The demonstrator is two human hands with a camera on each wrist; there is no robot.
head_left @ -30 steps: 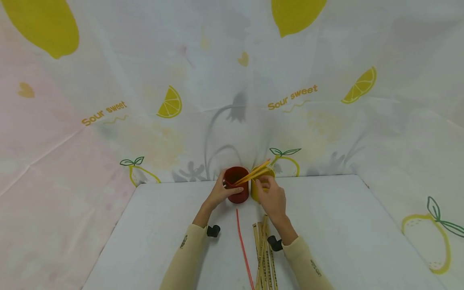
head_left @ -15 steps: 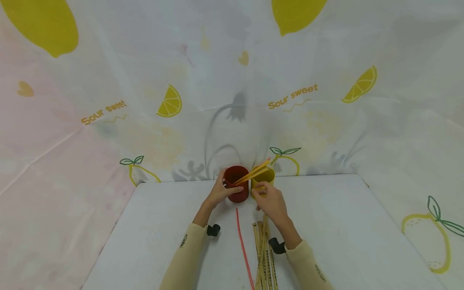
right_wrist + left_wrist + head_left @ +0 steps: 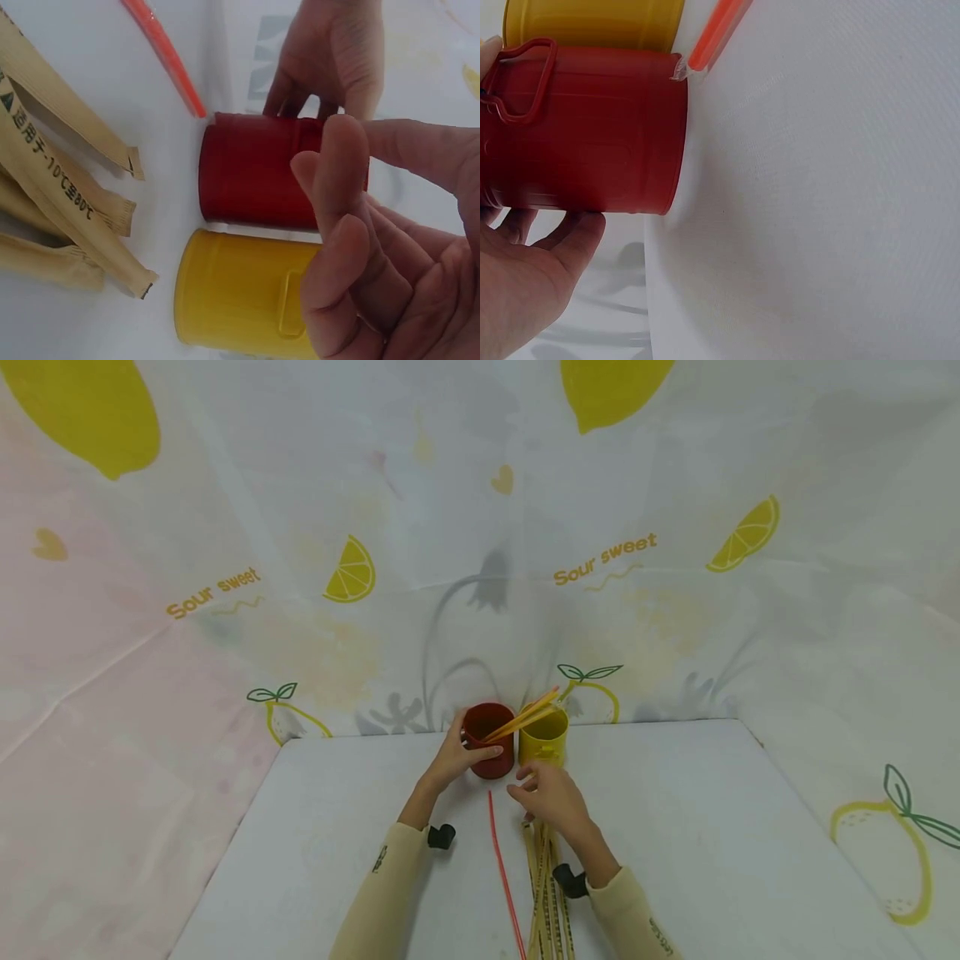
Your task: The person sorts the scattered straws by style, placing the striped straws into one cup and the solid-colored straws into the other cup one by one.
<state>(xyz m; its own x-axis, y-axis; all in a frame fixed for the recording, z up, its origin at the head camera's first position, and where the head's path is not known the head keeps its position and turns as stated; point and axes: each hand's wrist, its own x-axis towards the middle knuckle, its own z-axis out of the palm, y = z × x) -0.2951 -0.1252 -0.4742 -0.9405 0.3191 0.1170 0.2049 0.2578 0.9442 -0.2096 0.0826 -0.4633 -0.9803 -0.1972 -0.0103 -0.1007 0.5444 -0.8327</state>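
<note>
My left hand point(image 3: 452, 758) grips a small red metal bucket point(image 3: 495, 767) with a wire-like handle, the thumb across its front and the fingers round its far side. Several yellow and orange straws point(image 3: 531, 714) lean in the bucket, their upper ends slanting right over a matching yellow bucket point(image 3: 543, 747). The right hand point(image 3: 557, 797) hovers just in front of the yellow bucket, fingers loosely bent and holding nothing. Below it lie several paper-wrapped straws point(image 3: 546, 893) with dark print. A single red straw point(image 3: 502, 868) in clear film lies left of them.
The white table point(image 3: 675, 827) meets a lemon-printed cloth backdrop point(image 3: 480, 527) right behind the buckets. More of this cloth hangs at both sides. A black wrist mount point(image 3: 442, 837) is on the left forearm, another point(image 3: 568, 881) on the right.
My right hand has drawn back from the yellow bucket and moved down toward the paper-wrapped straws. The left hand, the red bucket and the straws in it have stayed in place.
</note>
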